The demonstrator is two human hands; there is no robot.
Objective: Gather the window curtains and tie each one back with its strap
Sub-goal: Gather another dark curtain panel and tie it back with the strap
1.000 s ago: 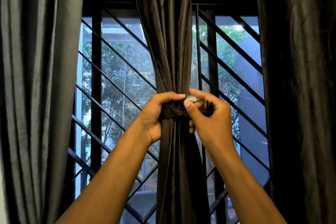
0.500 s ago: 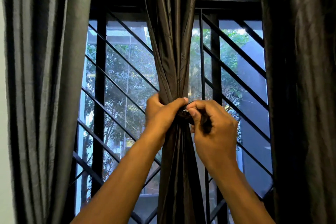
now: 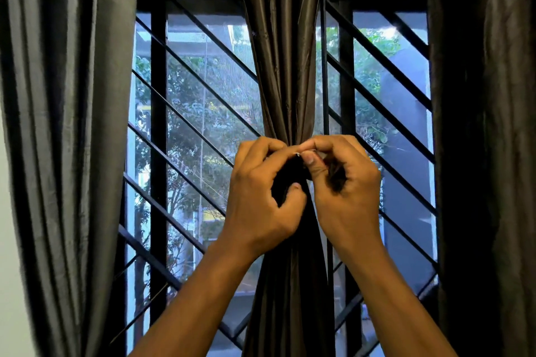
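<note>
Two bare forearms rise from the near edge, with no sleeves, watch or bands on them. The left hand (image 3: pixel 261 200) and the right hand (image 3: pixel 345 191) wear no gloves or rings. The fingernails are short and unpainted.

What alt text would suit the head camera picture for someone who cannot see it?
Two hands, left hand and right hand, fasten a dark strap around a gathered middle curtain before a barred window. Looser curtains hang at both sides.
</note>
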